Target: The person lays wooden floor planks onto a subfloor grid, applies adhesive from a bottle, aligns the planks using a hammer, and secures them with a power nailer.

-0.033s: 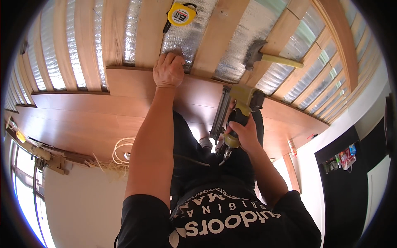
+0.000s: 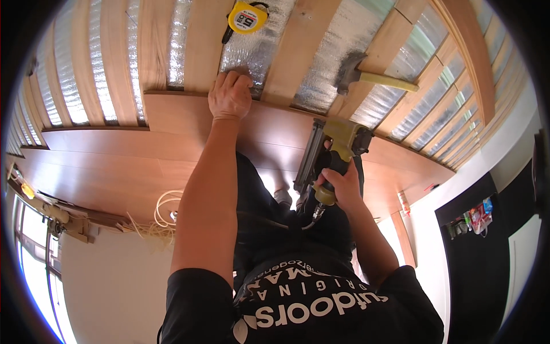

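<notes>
My left hand (image 2: 230, 96) is closed at the far edge of the reddish-brown floorboard (image 2: 177, 117), its knuckles up and its fingers curled over that edge; the fingertips are hidden. In my right hand (image 2: 342, 186) is an olive-green nail gun (image 2: 344, 136), gripped round its black handle. The gun's dark magazine points left of the hand, and an air hose fitting (image 2: 317, 213) hangs from the handle's base. The gun is held above the laid boards, in front of my legs. Whether its nose touches anything cannot be seen.
Wooden battens (image 2: 292, 51) with silver foil (image 2: 246, 60) between them run beyond the boards. A yellow tape measure (image 2: 246, 18) and a hammer (image 2: 350, 74) lie there. Coiled hose (image 2: 166, 206) lies at left. A caulk tube (image 2: 404, 202) stands near the right wall.
The nail gun and my right hand have shifted slightly to the right. My left hand stays at the board's edge. The whole view has moved a little.
</notes>
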A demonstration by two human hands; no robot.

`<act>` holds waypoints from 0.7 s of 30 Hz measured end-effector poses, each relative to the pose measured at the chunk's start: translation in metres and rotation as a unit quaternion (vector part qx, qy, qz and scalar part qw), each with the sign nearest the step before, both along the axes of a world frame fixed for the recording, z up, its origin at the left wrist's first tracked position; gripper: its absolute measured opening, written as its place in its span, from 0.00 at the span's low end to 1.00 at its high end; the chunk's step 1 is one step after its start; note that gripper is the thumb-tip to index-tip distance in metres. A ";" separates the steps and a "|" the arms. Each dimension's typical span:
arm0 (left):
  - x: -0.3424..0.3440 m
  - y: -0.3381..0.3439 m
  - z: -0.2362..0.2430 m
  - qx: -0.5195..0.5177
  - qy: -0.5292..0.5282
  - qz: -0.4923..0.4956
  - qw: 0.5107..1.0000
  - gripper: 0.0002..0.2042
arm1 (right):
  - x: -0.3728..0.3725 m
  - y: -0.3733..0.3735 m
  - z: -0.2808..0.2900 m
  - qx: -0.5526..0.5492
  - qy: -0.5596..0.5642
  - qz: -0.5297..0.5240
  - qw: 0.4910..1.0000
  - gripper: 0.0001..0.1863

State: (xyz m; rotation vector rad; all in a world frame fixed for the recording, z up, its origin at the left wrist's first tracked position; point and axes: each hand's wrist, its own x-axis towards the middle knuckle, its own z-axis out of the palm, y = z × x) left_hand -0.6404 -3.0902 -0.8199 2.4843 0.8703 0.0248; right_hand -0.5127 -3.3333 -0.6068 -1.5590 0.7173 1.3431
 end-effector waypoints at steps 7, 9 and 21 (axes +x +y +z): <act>0.001 -0.003 0.004 0.017 0.009 -0.003 1.000 0.06 | 0.042 -0.076 -0.016 -0.006 -0.017 0.031 0.999 0.31; 0.005 -0.003 0.003 0.016 0.013 -0.003 1.000 0.06 | 0.047 -0.077 -0.028 0.006 -0.012 0.032 0.999 0.31; 0.009 -0.009 0.004 0.051 0.040 -0.022 0.998 0.07 | 0.055 -0.107 -0.040 0.035 0.070 0.090 0.993 0.26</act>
